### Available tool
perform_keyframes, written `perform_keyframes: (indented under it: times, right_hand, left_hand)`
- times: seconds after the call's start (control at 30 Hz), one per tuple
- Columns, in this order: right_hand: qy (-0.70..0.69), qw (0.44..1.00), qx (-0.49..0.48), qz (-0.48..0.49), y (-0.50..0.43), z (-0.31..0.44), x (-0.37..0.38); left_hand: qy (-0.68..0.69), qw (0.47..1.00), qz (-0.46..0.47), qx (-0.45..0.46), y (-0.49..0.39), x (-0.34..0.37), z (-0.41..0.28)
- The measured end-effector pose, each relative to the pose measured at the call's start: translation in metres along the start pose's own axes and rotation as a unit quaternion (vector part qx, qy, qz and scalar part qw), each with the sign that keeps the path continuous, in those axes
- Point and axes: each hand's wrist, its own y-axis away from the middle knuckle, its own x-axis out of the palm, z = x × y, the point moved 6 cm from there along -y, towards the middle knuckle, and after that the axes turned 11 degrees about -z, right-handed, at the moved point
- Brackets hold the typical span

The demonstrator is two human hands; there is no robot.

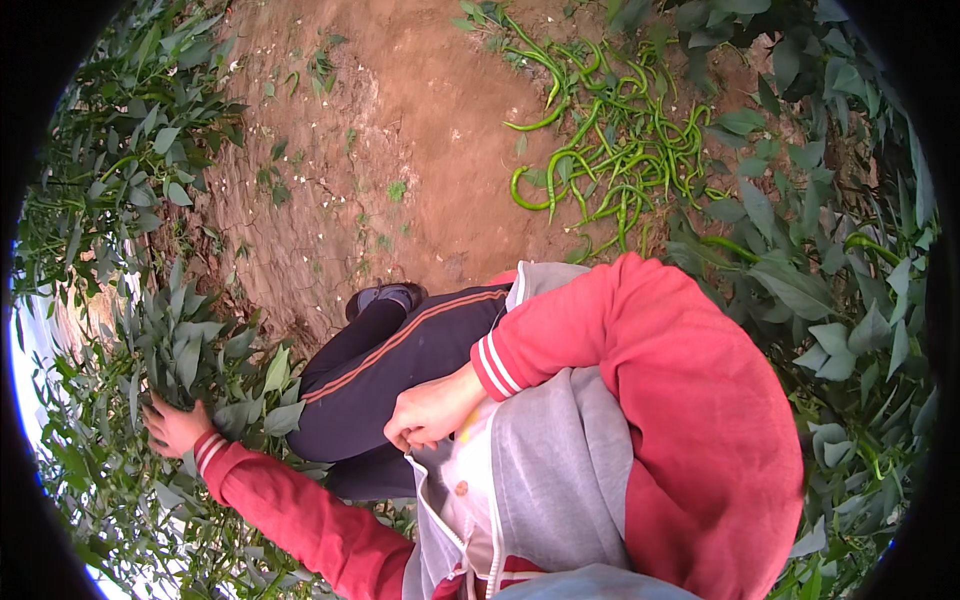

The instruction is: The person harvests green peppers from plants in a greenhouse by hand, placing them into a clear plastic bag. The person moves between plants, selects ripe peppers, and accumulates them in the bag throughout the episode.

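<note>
My left hand (176,429) reaches into the leafy pepper plants (187,352) at the left, its thumb apart and its fingertips partly among dark leaves. No pepper shows in it. My right hand (431,412), fingers curled, hangs in front of my lap beside the zip edge of my grey and red jacket (559,457); its palm is hidden, so I cannot tell whether it holds anything. A loose heap of long green chili peppers (637,161) lies on the brown soil (427,97) at the upper right, beyond my bent right arm.
Pepper plants (802,285) with some hanging green peppers stand along the right side. More plants (142,127) line the upper left. My dark-trousered legs (405,360) are folded below me, a shoe (386,296) on the soil. Small weeds (396,191) dot the ground, and whitish sheeting (34,375) shows through the left plants.
</note>
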Motion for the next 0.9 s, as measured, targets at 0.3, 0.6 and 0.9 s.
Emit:
perform_keyframes:
  times: [0.3,0.6,0.9]
  right_hand:
    - [0.127,0.917,-0.263,-0.270,-0.085,0.055,-0.050]
    - [0.228,0.907,-0.021,-0.352,-0.315,0.033,-0.025]
    - [0.392,0.910,0.057,-0.122,-0.315,-0.026,0.069]
  left_hand:
    - [0.003,0.998,-0.056,-0.001,0.064,0.001,0.029]
    - [0.209,0.969,-0.127,0.044,0.096,0.007,0.052]
    - [0.231,0.963,-0.136,0.029,0.125,0.015,0.082]
